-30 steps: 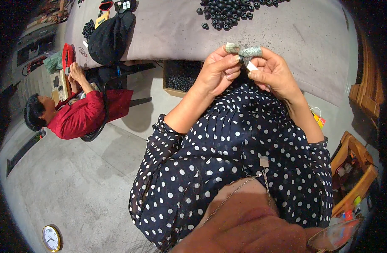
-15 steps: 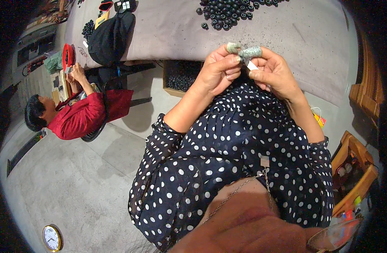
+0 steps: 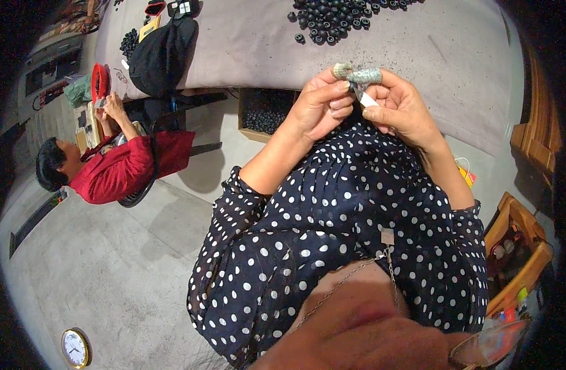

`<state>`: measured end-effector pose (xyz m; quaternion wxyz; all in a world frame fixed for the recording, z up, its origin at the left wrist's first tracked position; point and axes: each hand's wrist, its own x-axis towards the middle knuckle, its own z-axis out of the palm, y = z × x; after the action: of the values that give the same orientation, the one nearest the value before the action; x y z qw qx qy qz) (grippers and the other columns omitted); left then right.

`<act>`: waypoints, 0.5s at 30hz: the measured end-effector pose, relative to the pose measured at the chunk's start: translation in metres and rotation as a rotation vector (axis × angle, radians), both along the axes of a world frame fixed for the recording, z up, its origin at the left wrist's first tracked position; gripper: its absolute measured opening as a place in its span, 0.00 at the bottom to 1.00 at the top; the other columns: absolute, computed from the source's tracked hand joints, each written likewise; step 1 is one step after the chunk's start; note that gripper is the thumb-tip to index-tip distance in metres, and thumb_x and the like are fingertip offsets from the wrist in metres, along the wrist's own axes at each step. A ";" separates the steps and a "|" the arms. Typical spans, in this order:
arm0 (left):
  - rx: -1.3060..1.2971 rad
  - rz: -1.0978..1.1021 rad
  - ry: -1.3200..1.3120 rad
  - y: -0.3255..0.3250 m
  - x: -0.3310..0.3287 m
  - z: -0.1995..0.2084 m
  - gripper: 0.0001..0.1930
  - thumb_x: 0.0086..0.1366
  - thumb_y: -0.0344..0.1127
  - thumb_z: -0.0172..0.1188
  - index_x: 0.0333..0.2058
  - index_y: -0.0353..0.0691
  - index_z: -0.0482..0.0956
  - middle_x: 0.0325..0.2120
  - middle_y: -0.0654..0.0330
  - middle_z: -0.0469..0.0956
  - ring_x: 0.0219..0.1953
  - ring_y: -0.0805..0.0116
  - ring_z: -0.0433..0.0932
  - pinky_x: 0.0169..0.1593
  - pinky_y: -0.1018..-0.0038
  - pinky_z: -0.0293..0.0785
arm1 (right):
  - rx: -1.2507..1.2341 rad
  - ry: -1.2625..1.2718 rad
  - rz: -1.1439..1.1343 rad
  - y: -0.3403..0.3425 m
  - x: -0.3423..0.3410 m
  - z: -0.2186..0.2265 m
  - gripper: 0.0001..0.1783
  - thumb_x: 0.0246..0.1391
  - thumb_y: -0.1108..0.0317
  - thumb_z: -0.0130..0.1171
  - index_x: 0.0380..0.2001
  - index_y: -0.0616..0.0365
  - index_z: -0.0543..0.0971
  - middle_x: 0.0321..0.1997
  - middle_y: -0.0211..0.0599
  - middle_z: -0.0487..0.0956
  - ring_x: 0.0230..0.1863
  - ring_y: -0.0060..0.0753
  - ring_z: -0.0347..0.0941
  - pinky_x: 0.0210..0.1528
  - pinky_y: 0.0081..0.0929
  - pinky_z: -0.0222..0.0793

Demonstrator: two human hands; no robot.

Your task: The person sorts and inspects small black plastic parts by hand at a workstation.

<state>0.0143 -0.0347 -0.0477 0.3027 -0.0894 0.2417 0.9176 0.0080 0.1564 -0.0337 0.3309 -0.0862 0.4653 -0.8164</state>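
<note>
My left hand (image 3: 323, 102) and my right hand (image 3: 397, 108) meet just over the near edge of the cloth-covered table. A pale knitted cover (image 3: 342, 70) wraps the left index fingertip, and a grey speckled cover (image 3: 366, 76) wraps the right index finger. Pinched between my left thumb and index finger is a small dark piece (image 3: 351, 86), mostly hidden by the fingers. My right thumb and fingers are closed on a small flat tool (image 3: 367, 99) with a white part and a greyish tip, which points at the dark piece.
Small black round parts (image 3: 332, 23) lie piled on the table (image 3: 246, 49), with dark crumbs nearby. Under its edge stands a cardboard box (image 3: 256, 133) of similar parts. A black bag (image 3: 162, 58) is at left, near a seated person in red (image 3: 129, 169). A wooden chair (image 3: 517, 246) stands at right.
The white part of the tool is turned slightly, and more of its greyish tip shows by the dark piece. Both hands stay in nearly the same place.
</note>
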 end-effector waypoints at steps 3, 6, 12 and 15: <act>0.052 -0.015 -0.019 0.000 0.001 -0.003 0.10 0.61 0.26 0.54 0.43 0.40 0.71 0.30 0.64 0.72 0.20 0.83 0.62 0.22 0.87 0.60 | -0.023 -0.022 0.019 0.001 -0.002 -0.001 0.21 0.49 0.72 0.61 0.47 0.61 0.69 0.26 0.25 0.73 0.19 0.09 0.63 0.17 0.06 0.59; 0.100 -0.028 -0.036 0.001 0.001 -0.003 0.11 0.61 0.26 0.53 0.43 0.39 0.71 0.30 0.64 0.72 0.21 0.83 0.62 0.22 0.87 0.61 | -0.025 -0.064 0.008 0.001 -0.002 -0.003 0.21 0.50 0.72 0.60 0.47 0.61 0.69 0.27 0.25 0.73 0.19 0.09 0.64 0.18 0.06 0.59; -0.043 -0.017 0.040 -0.004 0.002 -0.003 0.15 0.61 0.30 0.55 0.46 0.38 0.69 0.30 0.65 0.72 0.20 0.83 0.62 0.22 0.86 0.60 | -0.008 0.001 0.036 0.000 -0.001 0.004 0.21 0.49 0.72 0.60 0.48 0.62 0.70 0.30 0.26 0.74 0.22 0.08 0.64 0.19 0.06 0.59; -0.436 0.043 0.115 -0.018 -0.008 0.008 0.10 0.59 0.27 0.56 0.40 0.38 0.74 0.25 0.67 0.73 0.21 0.82 0.64 0.23 0.86 0.60 | 0.113 -0.022 -0.060 0.001 0.000 0.000 0.20 0.49 0.74 0.60 0.47 0.62 0.71 0.30 0.27 0.75 0.21 0.08 0.64 0.19 0.06 0.59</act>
<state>0.0067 -0.0524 -0.0400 0.2424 -0.1056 0.4493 0.8534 0.0077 0.1570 -0.0341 0.3158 -0.0443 0.5094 -0.7993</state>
